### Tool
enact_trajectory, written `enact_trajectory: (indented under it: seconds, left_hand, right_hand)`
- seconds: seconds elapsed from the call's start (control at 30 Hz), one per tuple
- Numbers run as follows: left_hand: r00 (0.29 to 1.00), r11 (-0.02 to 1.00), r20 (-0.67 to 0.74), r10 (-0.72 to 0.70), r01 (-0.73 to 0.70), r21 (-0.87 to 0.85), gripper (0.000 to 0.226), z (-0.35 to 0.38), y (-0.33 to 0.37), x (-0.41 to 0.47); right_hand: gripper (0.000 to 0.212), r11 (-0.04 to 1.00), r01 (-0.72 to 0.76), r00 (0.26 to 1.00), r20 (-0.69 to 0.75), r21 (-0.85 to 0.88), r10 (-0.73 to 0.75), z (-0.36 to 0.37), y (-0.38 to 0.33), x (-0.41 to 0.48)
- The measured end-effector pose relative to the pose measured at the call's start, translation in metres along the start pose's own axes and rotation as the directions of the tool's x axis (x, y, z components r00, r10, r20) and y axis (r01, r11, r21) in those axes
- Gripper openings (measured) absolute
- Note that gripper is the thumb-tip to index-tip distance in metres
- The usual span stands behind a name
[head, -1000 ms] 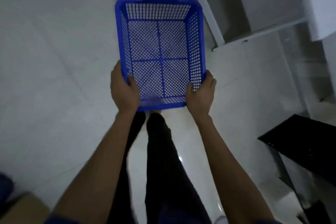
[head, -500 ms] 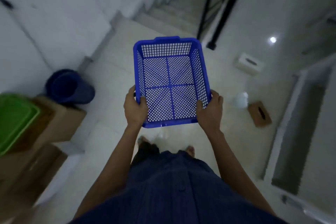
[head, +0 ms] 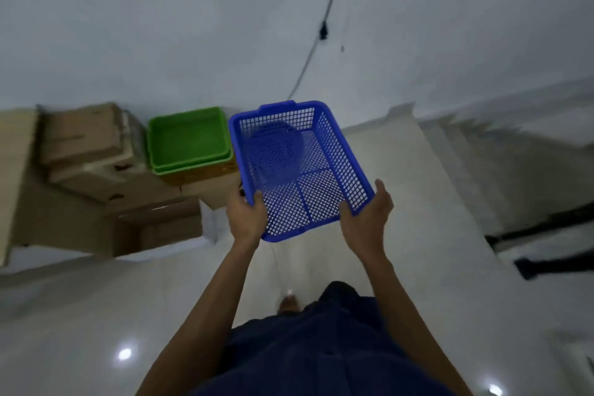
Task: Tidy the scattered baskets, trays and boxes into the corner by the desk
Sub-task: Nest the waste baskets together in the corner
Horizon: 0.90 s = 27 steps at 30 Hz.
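Both hands are on the blue basket (head: 321, 199), and it's up in the air, carried low in front of the body and tipped a little away. The left hand (head: 247, 219) has its fingers curled over the near left corner of the rim. The right hand (head: 366, 219) clamps the near right corner, thumb up along the side. The basket is empty, and a round blue shape (head: 273, 151) shows through the mesh from below; what it is I cannot tell. Just left of the basket is the pile: two green trays (head: 189, 141) nested together on something yellowish, with cardboard boxes (head: 83, 135) stacked and leaning beside them against the wall (head: 160, 26). So by the look of it part of the tidying is done, with trays and boxes gathered there already. This basket is close but not yet set down, and whether more is lying about elsewhere the view does not show. A pale panel at the far left edge may be the desk, hard to say. The floor (head: 96, 315) is pale glossy tile with bright spots of lamp glare on it. A thin dark cable (head: 321, 32) runs down the wall, and steps (head: 466, 138) climb away on the right. The room is dim and the edges are blurred.
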<state>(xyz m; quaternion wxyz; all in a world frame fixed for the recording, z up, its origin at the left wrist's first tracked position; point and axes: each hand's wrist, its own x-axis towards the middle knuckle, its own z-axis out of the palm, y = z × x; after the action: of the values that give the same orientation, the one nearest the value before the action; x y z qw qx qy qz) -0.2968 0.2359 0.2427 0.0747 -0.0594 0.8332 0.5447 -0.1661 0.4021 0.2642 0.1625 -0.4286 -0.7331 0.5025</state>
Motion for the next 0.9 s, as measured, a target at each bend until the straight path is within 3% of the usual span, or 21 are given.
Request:
enact_trajectory:
  seconds: [0.1, 0.33, 0.5, 0.67, 0.8, 0.9]
  left_hand:
    - [0.988, 0.998, -0.140, -0.057, 0.051, -0.041, 0.041, -0.003, 0.008, 0.038]
    - [0.935, 0.981, -0.317, -0.157, 0.112, -0.156, 0.048, 0.007, 0.013, 0.129]
    - [0.825, 0.970, -0.530, -0.196, 0.084, -0.228, 0.049, 0.037, 0.033, 0.176]
    - [0.708, 0.950, -0.646, -0.284, 0.116, -0.291, 0.051, 0.055, 0.038, 0.226]
    - [0.709, 0.968, -0.662, -0.245, 0.142, -0.207, 0.066, 0.043, 0.037, 0.260]
    - [0.715, 0.965, -0.697, -0.048, 0.214, 0.153, 0.093, 0.024, 0.015, 0.285]
  right_hand:
    - [0.093, 0.998, 0.069, 0.986, 0.149, 0.010, -0.070, 0.048, -0.032, 0.032]
    - [0.106, 0.985, 0.175, 0.922, 0.351, 0.007, -0.166, 0.148, -0.093, 0.140]
    - [0.103, 0.971, 0.239, 0.852, 0.477, 0.007, -0.213, 0.218, -0.136, 0.205]
    - [0.093, 0.952, 0.306, 0.830, 0.491, -0.004, -0.265, 0.273, -0.151, 0.234]
    - [0.085, 0.956, 0.292, 0.820, 0.524, -0.034, -0.231, 0.309, -0.162, 0.259]
    - [0.086, 0.957, 0.285, 0.822, 0.527, -0.049, -0.218, 0.334, -0.162, 0.275]
